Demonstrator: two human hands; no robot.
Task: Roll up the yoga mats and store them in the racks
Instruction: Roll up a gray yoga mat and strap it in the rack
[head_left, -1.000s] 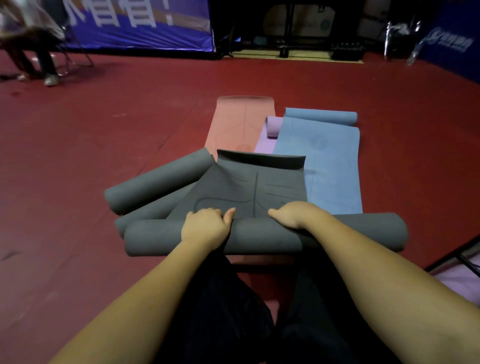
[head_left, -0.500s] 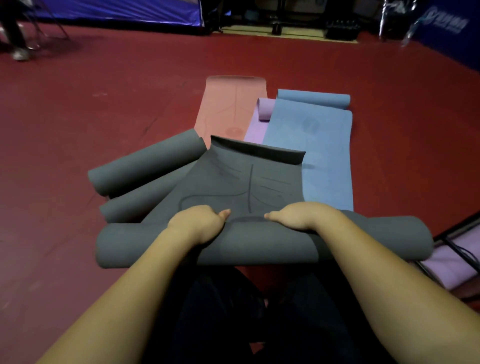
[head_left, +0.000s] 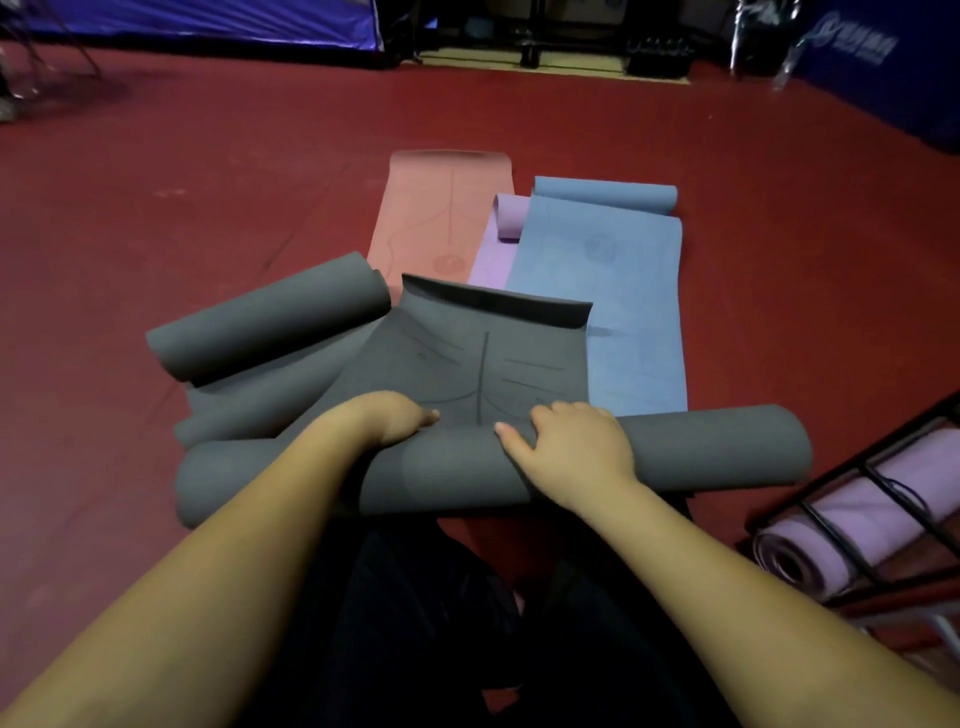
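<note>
Two hands on a half-rolled mat

The left hand (head_left: 387, 418) and right hand (head_left: 574, 449) both curl over and grip the thick dark grey rolled yoga mat (head_left: 701, 449), which lies on the red floor (head_left: 156, 218) beside a black wire rack (head_left: 893, 499).

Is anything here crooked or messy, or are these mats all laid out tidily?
Somewhat messy. The grey mat being rolled lies square to the person, but a second grey roll sits at a slant beside it. The far edge of the flat grey part curls upward, and the blue mat overlaps the purple mat.
</note>
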